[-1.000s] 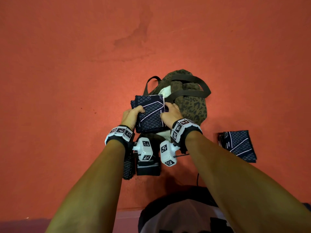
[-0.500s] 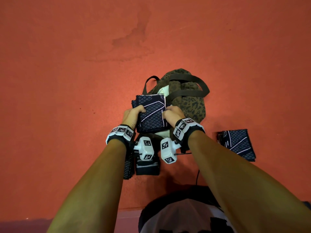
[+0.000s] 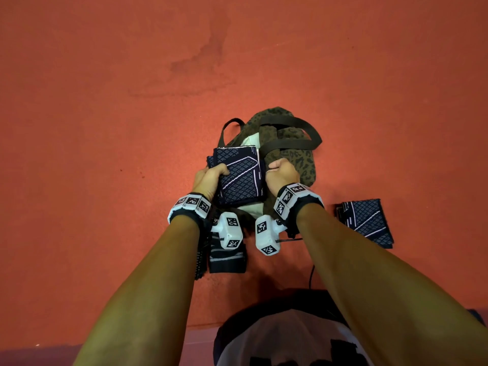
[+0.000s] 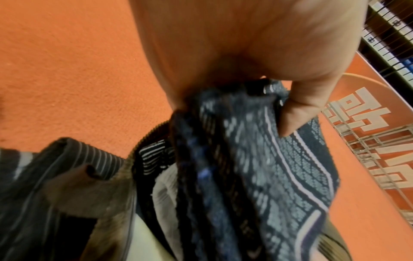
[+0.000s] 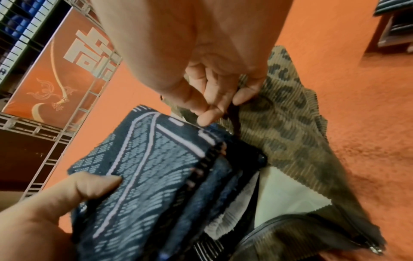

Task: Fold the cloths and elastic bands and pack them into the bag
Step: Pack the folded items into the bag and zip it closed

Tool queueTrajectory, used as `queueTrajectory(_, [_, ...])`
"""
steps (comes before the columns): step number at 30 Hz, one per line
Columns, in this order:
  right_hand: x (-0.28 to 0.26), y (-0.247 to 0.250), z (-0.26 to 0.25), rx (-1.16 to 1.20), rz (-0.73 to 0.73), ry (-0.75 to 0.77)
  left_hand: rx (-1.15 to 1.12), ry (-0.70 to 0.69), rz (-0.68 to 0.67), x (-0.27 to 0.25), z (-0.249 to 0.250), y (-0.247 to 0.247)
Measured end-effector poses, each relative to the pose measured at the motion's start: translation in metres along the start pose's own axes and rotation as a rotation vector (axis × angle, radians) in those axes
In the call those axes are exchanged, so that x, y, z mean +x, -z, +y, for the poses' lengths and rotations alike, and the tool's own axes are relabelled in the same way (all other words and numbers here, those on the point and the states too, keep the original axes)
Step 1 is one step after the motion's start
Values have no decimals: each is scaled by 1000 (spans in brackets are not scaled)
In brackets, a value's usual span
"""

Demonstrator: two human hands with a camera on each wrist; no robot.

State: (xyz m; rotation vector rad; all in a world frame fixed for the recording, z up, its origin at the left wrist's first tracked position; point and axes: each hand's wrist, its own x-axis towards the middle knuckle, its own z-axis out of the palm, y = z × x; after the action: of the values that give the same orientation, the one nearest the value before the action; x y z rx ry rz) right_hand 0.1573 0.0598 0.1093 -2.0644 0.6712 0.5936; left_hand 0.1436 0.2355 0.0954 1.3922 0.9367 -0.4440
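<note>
A folded navy cloth with a white diamond pattern (image 3: pixel 241 175) hangs over the open mouth of the leopard-print bag (image 3: pixel 298 157). My left hand (image 3: pixel 217 173) grips its left edge, thumb on top (image 4: pixel 297 113). In the right wrist view that cloth (image 5: pixel 145 167) is tilted above the bag's white lining (image 5: pixel 283 192). My right hand (image 3: pixel 277 167) pinches the bag's rim by the dark strap (image 5: pixel 225 106) and holds the leopard fabric (image 5: pixel 288 128) up. Inside the bag lies a black-and-white striped piece (image 4: pixel 154 153).
A second folded navy cloth (image 3: pixel 365 223) lies on the red floor to the right of my right arm. A folded dark striped band (image 3: pixel 227 262) lies under my left wrist. The bag's brown straps (image 3: pixel 303 133) loop at its far side.
My right hand has let go of the cloth's right edge and moved onto the bag's rim. The left hand alone now holds the cloth over the opening.
</note>
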Motion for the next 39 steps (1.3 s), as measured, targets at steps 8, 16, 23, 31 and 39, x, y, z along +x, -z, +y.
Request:
queueTrajectory(8, [-3,-12,6,-92,-198,2,5,10,-6,-3,-1,4])
queueTrajectory(16, [-6,-14,7,-68,-275,-15,-27,-15,-24,-9,-5,9])
queueTrajectory(23, [-13,-21,1,-24,-307,-43,-25,-30,44,-12,-4,23])
queueTrajectory(31, [9,-37,16,-16,-392,-91,-27,-25,33,-15,-3,24])
queueTrajectory(39, [-1,-32,7,-24,-396,-140,-34,4,28,-14,-2,23])
